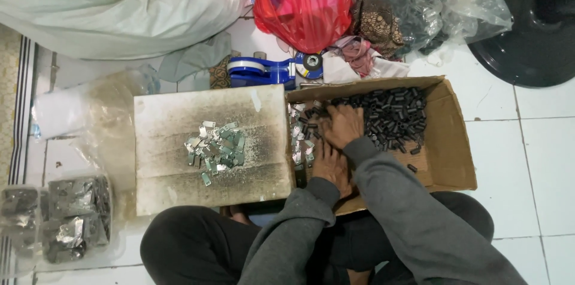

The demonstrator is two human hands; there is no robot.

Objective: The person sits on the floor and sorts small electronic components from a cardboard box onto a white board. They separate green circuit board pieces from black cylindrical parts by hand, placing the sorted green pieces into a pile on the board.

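Grey-sleeved arms reach forward from crossed legs on the tiled floor (539,159); left hand (330,165) lies palm-down at the near-left of the cardboard box (452,153), fingers curled among small silver clips (299,141), though whether it grips any I cannot tell. Right hand (342,124) sits just beyond, fingers bent into the heap of black cylinders (395,117), grasp likewise hidden. Left of the box, a dusty board (173,123) carries a modest pile of metal pieces (217,147); the black heap remains large, so much looks left; red bag (302,0) lies farther off.
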